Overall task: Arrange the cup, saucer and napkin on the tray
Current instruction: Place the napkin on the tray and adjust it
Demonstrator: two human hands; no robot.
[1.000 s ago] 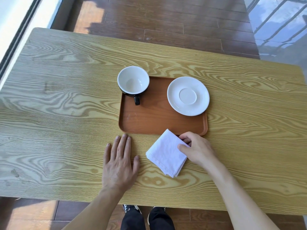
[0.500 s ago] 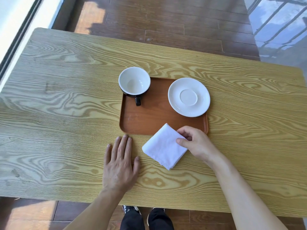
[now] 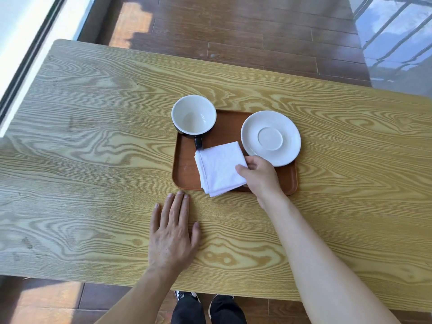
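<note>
My right hand pinches the napkin by its right edge over the tray, between cup and saucer; it looks soft and light, while my left hand lies flat on the tabletop.

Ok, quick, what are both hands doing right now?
Left hand: open, flat on the table, holding nothing.
Right hand: closed on the napkin, over the tray.
</note>
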